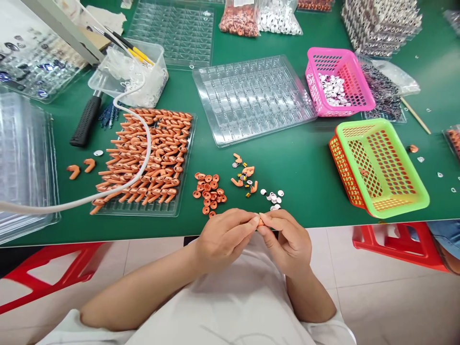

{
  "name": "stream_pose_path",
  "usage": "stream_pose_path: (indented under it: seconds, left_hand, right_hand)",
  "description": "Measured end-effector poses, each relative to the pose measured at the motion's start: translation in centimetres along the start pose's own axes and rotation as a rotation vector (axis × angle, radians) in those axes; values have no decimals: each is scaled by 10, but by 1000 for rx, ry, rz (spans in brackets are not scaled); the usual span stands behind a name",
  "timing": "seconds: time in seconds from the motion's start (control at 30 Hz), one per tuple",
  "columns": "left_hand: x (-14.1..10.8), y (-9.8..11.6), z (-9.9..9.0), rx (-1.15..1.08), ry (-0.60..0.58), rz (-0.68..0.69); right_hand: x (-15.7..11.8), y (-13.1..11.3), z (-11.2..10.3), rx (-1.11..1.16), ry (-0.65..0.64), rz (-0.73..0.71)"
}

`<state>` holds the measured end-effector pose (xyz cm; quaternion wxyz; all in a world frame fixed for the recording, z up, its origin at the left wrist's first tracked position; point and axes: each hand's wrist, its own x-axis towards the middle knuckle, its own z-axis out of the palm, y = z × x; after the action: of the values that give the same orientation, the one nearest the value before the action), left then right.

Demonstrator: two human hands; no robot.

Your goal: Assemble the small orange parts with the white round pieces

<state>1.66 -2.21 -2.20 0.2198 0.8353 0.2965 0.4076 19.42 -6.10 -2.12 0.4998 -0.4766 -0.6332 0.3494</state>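
Orange, small, rounded piece (261, 223), mostly hidden: our left hand (223, 238) and right hand (290, 242) meet, fingertips pinching it, at near edge of green, smooth surface (294, 163). Likely light, stiff, slippery; we'd grip opposite sides.

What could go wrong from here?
The orange piece is small and pinched between left hand and right hand at the near edge of the table; if it slips, it could drop off.
The loose white discs lie close to the right hand, which might scatter them.
The cord crosses over the tray parts; a tug could disturb them.
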Motion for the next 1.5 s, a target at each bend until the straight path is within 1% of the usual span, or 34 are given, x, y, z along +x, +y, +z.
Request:
stream_pose_path:
  seconds: [0.17,0.43,0.53,0.6,0.67,0.73,0.8,0.87,0.93,1.0,1.07,1.1,1.2,1.3,1.4,1.5]
  left_hand:
    - [-1,0,0,26,-13,4]
    - [-3,-2,3,56,1,19]
    - [1,0,3,41,34,15]
    - [4,2,3,10,70,-7]
    - [8,4,2,-50,77,-48]
    - [12,6,-1,-149,38,-119]
    - [17,6,-4,-283,-33,-262]
    - [22,5,-8,-441,-77,-470]
    - [26,2,-10,-632,-117,-709]
    - [30,-2,-12,-864,-194,-927]
    - [32,-6,-13,-1103,-299,-1093]
    - [33,-8,-13,-1208,-340,-1151]
    - [35,-14,-14,-1441,-427,-1267]
    - [36,-17,-14,-1545,-485,-1320]
    - [36,-20,-13,-1554,-498,-1318]
    - [35,-20,-13,-1512,-500,-1331]
  right_hand:
    - [4,-3,-3,-46,-58,2]
    - [7,-3,-2,-31,-49,9]
    - [7,-2,-3,14,-53,40]
    - [8,-1,-4,32,-51,58]
    - [10,1,-6,18,-35,57]
    - [11,2,-7,-19,-10,33]
    - [13,2,-9,-55,11,-4]
    - [14,3,-11,-79,13,-43]
    - [15,3,-13,-93,2,-82]
    - [15,4,-16,-110,-23,-122]
    - [17,4,-18,-131,-64,-175]
    - [18,4,-20,-138,-93,-211]
    - [24,4,-23,-139,-189,-322]
    - [29,5,-26,-106,-270,-367]
    - [32,5,-27,-55,-322,-333]
    - [32,6,-27,-5,-330,-264]
